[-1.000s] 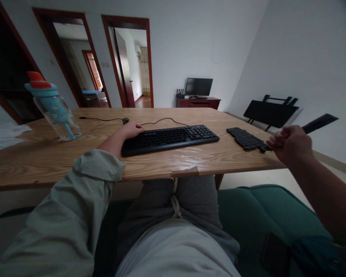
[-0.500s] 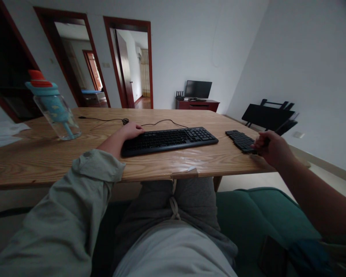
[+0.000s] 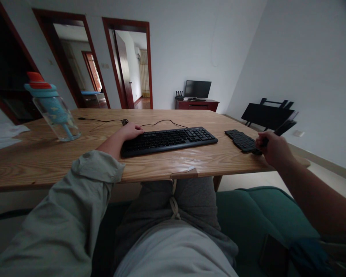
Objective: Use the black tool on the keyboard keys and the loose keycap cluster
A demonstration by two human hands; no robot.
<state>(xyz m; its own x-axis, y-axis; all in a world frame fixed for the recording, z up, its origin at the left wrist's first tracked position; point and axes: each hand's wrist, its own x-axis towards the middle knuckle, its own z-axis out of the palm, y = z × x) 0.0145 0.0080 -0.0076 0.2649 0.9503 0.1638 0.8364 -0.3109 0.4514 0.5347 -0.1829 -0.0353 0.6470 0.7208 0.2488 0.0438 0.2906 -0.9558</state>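
Note:
A black keyboard [image 3: 173,140] lies slightly slanted on the wooden table [image 3: 150,165]. My left hand [image 3: 131,132] holds it by its back left corner, the fingers bent over the far edge. On the right, dark keycaps [image 3: 240,140] are spread in a close, stepped patch. My right hand [image 3: 272,146] is closed at the near right end of this patch, the fingertips pinched together. Something dark shows between these fingers, too small and blurred to name.
A clear water bottle [image 3: 56,111] with a blue and red lid stands at the left, beside white paper [image 3: 5,136]. A thin black cable [image 3: 161,122] runs behind the keyboard. Past the table's right edge is black folded furniture [image 3: 266,115]. A green seat [image 3: 256,215] lies below.
My right hand has shifted slightly right, away from the keycaps, uncovering a bit more of their near end. My left hand and the keyboard have stayed in place.

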